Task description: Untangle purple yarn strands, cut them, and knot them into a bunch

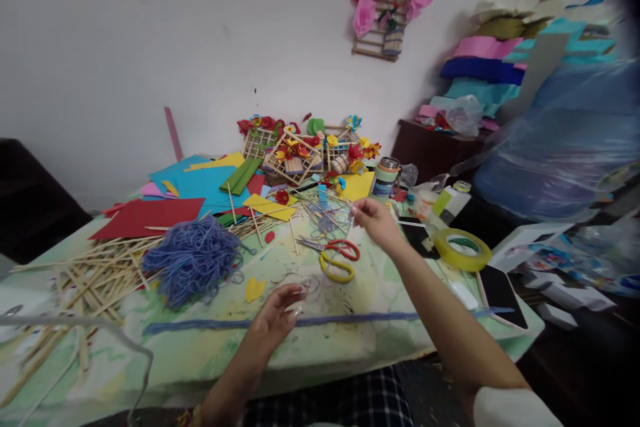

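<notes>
"Clock centred on the table [370,343]: what lies at 9 o'clock?"

"Sticks [85,280], then a heap of blue yarn [195,260]. A flat hank [200,325] of similar blue runs from 8, through 6, to between 3 and 4."

"And the left hand [276,315]?"

"At 7, across the hank, thumb and fingers apart. A faint loop [313,283] shows at its fingertips; whether they hold it, I cannot tell."

"Right of that?"

"Scissors [326,252] near the centre, lying loose, blades toward 10. Then the right hand [377,221] at 2, tips drawn together; whether something thin sits between them is too small to tell."

"Beyond?"

"Tape [473,260] at 3, and a phone [500,290] between 3 and 4, where the hank's right end reaches."

"Which step is in hand, then?"

"My judgement: fine fingertip work by both hands, with the scissors untouched."

"What does the next move call for?"

"Probably a light, exact pinch from the left fingers, the right steady, and no tug on the hank."
</notes>
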`<action>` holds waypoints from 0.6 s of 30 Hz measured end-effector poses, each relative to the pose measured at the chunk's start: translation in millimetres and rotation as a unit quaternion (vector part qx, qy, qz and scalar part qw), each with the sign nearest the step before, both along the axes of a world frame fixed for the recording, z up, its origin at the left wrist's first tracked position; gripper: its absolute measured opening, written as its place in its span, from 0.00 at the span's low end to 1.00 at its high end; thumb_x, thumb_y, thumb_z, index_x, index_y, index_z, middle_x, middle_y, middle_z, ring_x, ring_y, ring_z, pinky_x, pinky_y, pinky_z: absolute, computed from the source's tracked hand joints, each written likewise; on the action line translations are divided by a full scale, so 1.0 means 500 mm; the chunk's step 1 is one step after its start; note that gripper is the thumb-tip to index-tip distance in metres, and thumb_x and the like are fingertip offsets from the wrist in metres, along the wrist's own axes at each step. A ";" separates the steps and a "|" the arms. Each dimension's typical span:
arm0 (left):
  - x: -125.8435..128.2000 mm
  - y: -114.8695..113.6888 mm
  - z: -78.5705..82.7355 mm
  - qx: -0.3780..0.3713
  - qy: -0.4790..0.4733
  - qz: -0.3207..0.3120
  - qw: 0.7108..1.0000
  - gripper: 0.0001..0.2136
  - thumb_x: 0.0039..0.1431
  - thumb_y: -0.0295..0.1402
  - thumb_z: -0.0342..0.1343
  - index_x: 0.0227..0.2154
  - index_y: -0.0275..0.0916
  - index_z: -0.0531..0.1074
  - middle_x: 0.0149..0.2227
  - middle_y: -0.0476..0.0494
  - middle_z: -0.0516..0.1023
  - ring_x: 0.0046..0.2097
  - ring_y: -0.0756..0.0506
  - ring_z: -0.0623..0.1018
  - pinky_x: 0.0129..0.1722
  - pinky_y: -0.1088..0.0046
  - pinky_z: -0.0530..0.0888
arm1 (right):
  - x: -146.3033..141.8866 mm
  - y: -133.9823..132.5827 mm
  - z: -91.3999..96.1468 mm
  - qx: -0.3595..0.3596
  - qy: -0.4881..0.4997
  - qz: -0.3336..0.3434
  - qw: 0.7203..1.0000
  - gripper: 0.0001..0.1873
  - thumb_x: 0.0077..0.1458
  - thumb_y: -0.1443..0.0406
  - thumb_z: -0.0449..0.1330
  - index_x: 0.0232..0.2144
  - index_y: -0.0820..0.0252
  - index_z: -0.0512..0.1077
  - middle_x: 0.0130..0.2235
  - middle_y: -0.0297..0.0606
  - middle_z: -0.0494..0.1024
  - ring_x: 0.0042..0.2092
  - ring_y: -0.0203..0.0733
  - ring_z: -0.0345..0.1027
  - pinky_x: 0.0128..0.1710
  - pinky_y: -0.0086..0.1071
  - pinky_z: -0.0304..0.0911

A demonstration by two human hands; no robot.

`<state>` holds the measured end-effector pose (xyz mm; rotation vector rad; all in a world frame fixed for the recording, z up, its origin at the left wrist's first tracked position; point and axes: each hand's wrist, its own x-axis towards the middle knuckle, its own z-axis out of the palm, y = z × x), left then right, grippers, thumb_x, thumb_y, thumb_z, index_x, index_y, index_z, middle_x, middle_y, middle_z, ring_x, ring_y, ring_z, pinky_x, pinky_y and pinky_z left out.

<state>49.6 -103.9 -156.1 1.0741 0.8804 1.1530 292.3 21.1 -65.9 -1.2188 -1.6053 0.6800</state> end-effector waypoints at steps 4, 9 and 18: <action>-0.011 0.013 -0.007 0.047 0.043 0.031 0.997 0.17 0.52 0.43 0.59 0.41 0.40 0.70 0.51 0.37 0.71 0.53 0.40 0.70 0.50 0.66 0.68 | 0.034 0.080 0.028 0.034 -0.024 -0.077 0.996 0.13 0.50 0.55 0.57 0.28 0.59 0.64 0.24 0.31 0.68 0.25 0.36 0.63 0.27 0.29 0.58; -0.036 0.026 -0.026 0.085 0.138 0.058 0.985 0.14 0.55 0.43 0.56 0.39 0.39 0.71 0.46 0.38 0.71 0.51 0.40 0.70 0.50 0.64 0.67 | 0.062 0.162 0.057 0.061 -0.034 -0.149 0.986 0.05 0.51 0.64 0.56 0.27 0.60 0.65 0.26 0.33 0.70 0.24 0.35 0.64 0.27 0.29 0.60; -0.063 0.025 -0.078 0.090 0.228 0.077 0.966 0.10 0.55 0.39 0.55 0.37 0.40 0.73 0.42 0.40 0.74 0.47 0.41 0.73 0.48 0.65 0.70 | 0.105 0.262 0.184 0.126 0.100 -0.223 0.961 0.05 0.60 0.67 0.45 0.38 0.59 0.58 0.38 0.44 0.73 0.36 0.39 0.74 0.34 0.33 0.68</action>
